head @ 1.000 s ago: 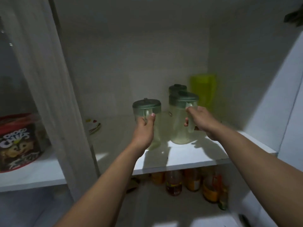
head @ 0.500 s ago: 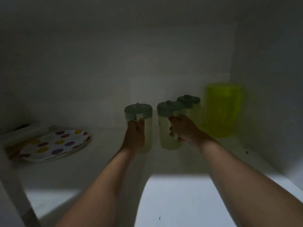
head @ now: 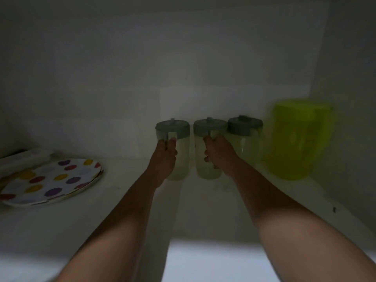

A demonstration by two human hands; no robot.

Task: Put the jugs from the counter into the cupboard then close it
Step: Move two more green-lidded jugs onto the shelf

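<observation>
Deep inside the dim cupboard, three clear jugs with grey-green lids stand in a row near the back wall. My left hand grips the handle of the left jug. My right hand is closed around the handle of the middle jug. The third jug stands free just right of it, touching or nearly touching. Both held jugs rest upright on the white shelf. My fingers hide the handles.
A tall yellow-green jug stands in the back right corner against the side wall. A polka-dot plate lies on the shelf at the left. The shelf's front edge is lit brighter between my forearms.
Both hands have carried the two jugs further back into the cupboard, in line with the third jug. The view has moved inside, so the cupboard frame and lower shelf are out of sight.
</observation>
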